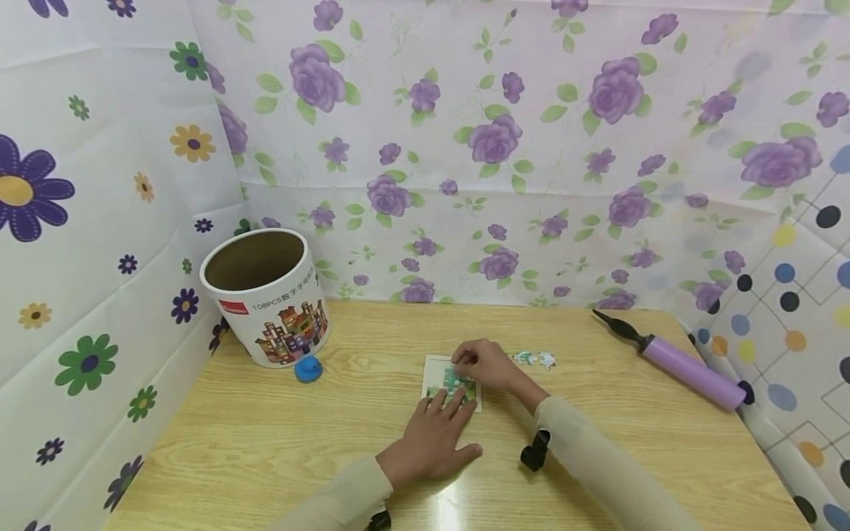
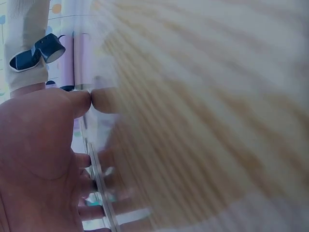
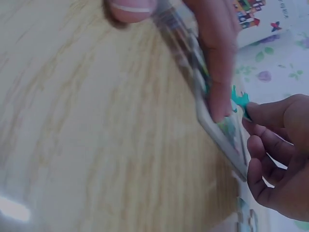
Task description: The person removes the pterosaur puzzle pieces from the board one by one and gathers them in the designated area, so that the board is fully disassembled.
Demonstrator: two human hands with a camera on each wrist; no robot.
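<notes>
A small puzzle board [image 1: 434,362] with a pale frame lies on the wooden table, green picture pieces inside it. My left hand [image 1: 430,442] lies with outstretched fingers over the board's near edge, its thumb spread out to the right. In the left wrist view the fingertips rest at the board's edge [image 2: 102,188]. Above the board's far right part is my right hand [image 1: 490,366]. Its thumb and index finger pinch a green puzzle piece [image 3: 240,98], seen in the right wrist view just over the board. The palm hides part of the board.
Loose puzzle pieces [image 1: 535,358] lie right of the board, behind my right wrist. A large white bucket [image 1: 292,324] stands at the back left, a blue toy duck [image 1: 308,369] before it. A purple hand pump [image 1: 693,371] lies along the right side.
</notes>
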